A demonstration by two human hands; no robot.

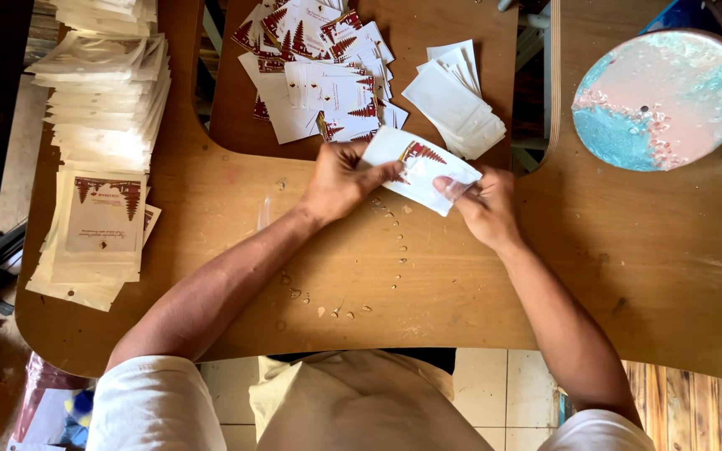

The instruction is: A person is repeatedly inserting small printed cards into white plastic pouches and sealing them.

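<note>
White card (pixel 422 169) with a dark red tree-shaped print sits tilted between both hands, held just above the wooden desk (pixel 628 276). Nearest the camera, below the card, come the person's pale shirt and two bare forearms reaching up over the desk's front edge. Between the forearms a loose arc of small pale beads or chips (pixel 394 250) lies scattered on the wood, just below the card. The left hand (pixel 340 179) pinches the card's left end, thumb lying across its face and fingers curled behind. The right hand (pixel 482 205) pinches the card's lower right corner between thumb and fingertips; whether a clear sleeve is around the card I cannot tell. Well left of the card, tall stacks of finished packets (pixel 102 167) in cream paper stand in rows, the nearest showing the same red print. Just beyond the card, a heap of printed cards (pixel 319 67) spreads over the far wooden board, and right of that heap lies a small pile of blank white sleeves (pixel 455 104). Far right of the card rests a round disc (pixel 662 96) coloured pink, white and turquoise.
</note>
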